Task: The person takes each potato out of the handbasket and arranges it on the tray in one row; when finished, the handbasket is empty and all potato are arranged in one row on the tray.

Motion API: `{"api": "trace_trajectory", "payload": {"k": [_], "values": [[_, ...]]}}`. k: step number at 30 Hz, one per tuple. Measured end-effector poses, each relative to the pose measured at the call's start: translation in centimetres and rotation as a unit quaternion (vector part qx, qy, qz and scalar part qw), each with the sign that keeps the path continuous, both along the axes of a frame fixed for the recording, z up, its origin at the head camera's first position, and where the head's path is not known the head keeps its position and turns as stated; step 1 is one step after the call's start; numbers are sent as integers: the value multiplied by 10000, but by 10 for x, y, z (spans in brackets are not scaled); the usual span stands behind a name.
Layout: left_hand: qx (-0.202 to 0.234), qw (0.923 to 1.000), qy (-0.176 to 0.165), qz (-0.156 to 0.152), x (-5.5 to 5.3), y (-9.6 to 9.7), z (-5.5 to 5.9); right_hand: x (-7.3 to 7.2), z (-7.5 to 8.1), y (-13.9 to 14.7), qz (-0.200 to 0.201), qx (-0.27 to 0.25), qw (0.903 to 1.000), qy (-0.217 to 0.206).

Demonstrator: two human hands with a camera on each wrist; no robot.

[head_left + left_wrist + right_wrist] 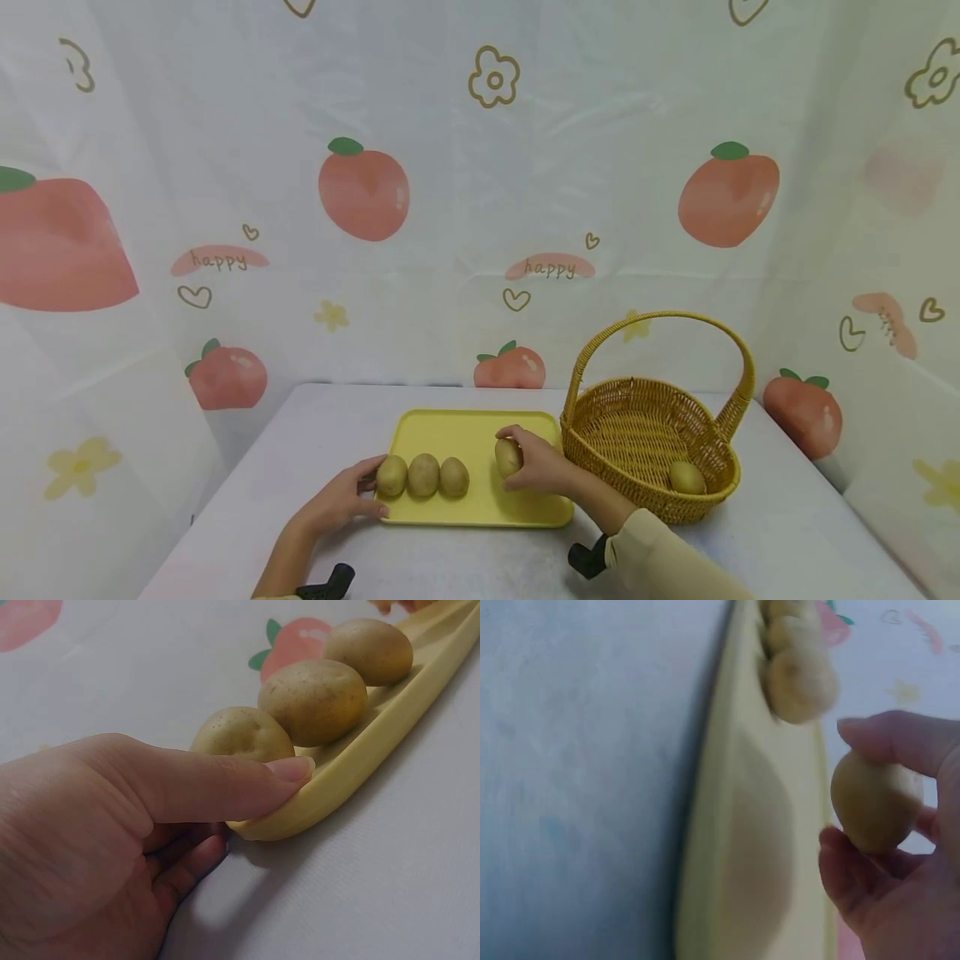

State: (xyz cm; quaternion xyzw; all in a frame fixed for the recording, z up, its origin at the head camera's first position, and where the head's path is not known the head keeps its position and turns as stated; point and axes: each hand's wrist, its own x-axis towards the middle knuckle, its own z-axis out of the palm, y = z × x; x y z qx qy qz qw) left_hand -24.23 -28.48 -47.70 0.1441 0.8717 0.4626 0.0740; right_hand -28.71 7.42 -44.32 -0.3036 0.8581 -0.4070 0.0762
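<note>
My right hand (542, 463) pinches a potato (876, 801) between thumb and fingers, above the right half of a yellow tray (517, 504). In the right wrist view a shadow falls on the tray floor beside that potato. Three more potatoes sit in a row at the tray's left: a left one (392, 476), a middle one (423, 475) and a right one (454, 477). My left hand (341, 498) holds the tray's near left corner. In the left wrist view its thumb (225, 784) lies over the rim, partly hiding the nearest potato, with fingers lower down.
Right of the tray stands a wicker basket (600, 467) with a tall arched handle (660, 315). One potato (687, 478) lies inside it, at its near right. A white table (247, 467) bears everything, and a fruit-printed curtain (450, 208) hangs behind.
</note>
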Motion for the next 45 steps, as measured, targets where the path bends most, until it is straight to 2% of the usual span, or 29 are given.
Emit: {"api": "trace_trajectory", "payload": {"k": [5,15,25,29,34,39,45], "values": [[9,10000,-27,7,0,0,-1,1,-12,-22,-201,486,9979,387],[-18,10000,-80,43,0,1,1,5,-24,-45,-598,888,9931,480],[-53,9998,-98,137,1,3,3,9,-15,-32,-306,803,9958,302],[-29,9999,-120,114,1,2,2,9,-5,-19,-39,549,9979,355],[7,9999,-90,79,1,2,2,9,16,5,272,299,9979,499],[-26,9999,-95,114,2,3,4,10,38,29,289,379,9968,639],[-20,9999,-93,116,2,3,2,11,61,56,290,647,9964,471]]}}
